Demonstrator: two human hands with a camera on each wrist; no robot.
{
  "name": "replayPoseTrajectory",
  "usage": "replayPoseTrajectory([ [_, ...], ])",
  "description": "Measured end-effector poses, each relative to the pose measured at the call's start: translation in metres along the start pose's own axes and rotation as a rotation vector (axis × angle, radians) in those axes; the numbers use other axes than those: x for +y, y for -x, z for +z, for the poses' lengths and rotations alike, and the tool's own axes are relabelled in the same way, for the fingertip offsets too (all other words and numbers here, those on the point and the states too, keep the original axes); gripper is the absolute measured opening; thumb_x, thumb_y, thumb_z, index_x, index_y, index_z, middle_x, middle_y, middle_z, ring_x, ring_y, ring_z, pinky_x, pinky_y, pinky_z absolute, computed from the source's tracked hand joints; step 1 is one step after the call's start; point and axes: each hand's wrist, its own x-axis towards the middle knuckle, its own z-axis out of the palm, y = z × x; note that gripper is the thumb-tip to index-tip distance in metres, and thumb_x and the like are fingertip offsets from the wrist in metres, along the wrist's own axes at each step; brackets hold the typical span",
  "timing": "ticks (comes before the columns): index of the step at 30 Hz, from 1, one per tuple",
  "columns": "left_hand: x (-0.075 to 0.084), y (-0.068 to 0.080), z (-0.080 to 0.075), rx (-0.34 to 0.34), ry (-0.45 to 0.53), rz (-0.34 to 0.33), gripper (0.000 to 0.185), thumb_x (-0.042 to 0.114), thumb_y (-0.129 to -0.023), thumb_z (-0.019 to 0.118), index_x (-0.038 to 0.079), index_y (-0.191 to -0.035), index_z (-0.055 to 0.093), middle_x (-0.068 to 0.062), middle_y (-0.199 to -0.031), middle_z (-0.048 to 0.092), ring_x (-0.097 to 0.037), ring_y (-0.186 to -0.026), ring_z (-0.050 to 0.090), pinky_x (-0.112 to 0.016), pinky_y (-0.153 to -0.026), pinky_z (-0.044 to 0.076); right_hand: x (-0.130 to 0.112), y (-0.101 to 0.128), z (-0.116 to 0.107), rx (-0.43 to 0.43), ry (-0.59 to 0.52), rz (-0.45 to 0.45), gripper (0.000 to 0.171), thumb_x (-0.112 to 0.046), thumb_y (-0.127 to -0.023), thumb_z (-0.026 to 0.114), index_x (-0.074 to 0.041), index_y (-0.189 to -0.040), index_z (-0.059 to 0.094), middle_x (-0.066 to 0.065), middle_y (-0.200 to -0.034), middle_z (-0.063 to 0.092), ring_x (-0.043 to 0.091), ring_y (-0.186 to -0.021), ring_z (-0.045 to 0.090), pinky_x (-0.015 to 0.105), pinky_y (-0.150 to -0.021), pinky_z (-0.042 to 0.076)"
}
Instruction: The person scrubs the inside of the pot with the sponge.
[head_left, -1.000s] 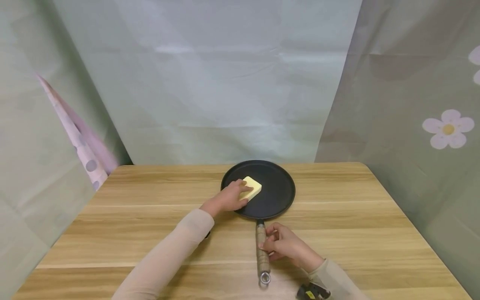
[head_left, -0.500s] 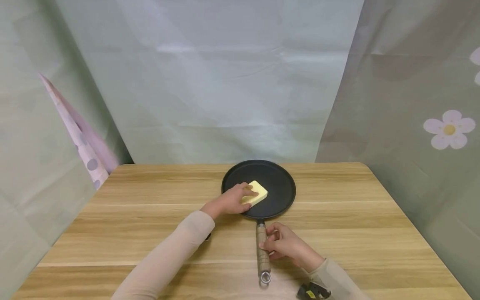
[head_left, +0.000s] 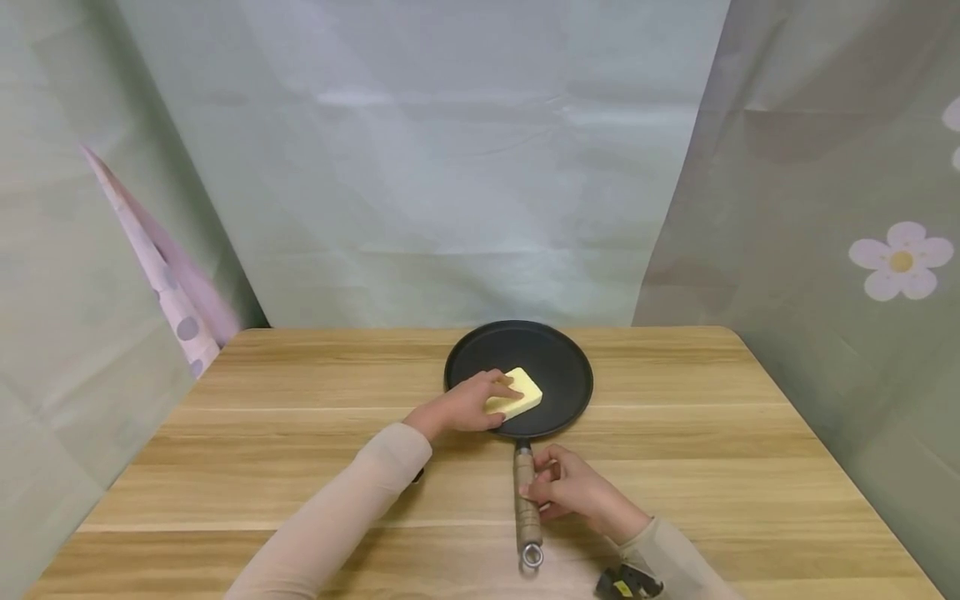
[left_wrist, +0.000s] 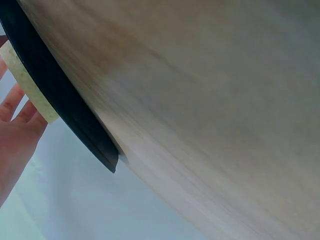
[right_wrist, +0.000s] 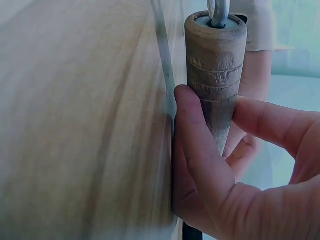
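Observation:
A round black pan [head_left: 562,354] lies on the wooden table, its wooden handle [head_left: 527,521] pointing toward me. Over the left part of the pan, my left hand [head_left: 467,404] grips a pale yellow sponge [head_left: 529,395], thumb at the near side and fingers across the top. In the left wrist view the sponge [left_wrist: 31,85] sits against the pan's dark surface [left_wrist: 65,100]. My right hand [head_left: 576,490] pinches the handle from the right; the right wrist view shows finger and thumb on opposite sides of the ringed wooden grip [right_wrist: 216,60].
The wooden table [head_left: 712,417] spreads around the pan on all sides. A metal hanging ring [head_left: 532,555] ends the handle. Behind the table hangs a pale curtain [head_left: 450,167], with a flower-printed one [head_left: 900,262] at the right. A black device [head_left: 628,582] is strapped at the right wrist.
My left hand has slid the sponge across the pan to the right and toward me. My right hand and the pan have stayed nearly in place.

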Motion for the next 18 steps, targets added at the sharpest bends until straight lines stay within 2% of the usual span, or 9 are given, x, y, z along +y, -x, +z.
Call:
replayPoseTrajectory([
  [18, 0.0046, 0.0013, -0.0026, -0.014, 0.005, 0.028, 0.044, 0.011, -0.090, 0.062, 0.008, -0.133, 0.058, -0.017, -0.143, 0.044, -0.036, -0.131, 0.041, -0.048, -0.105, 0.038, -0.0009, -0.0002, 0.0001, -0.002, -0.001, 0.003, 0.040, -0.001, -0.082, 0.068, 0.008, -0.112, 0.043, 0.012, -0.085, 0.054, 0.019, -0.069, 0.061, 0.039, -0.064, 0.058],
])
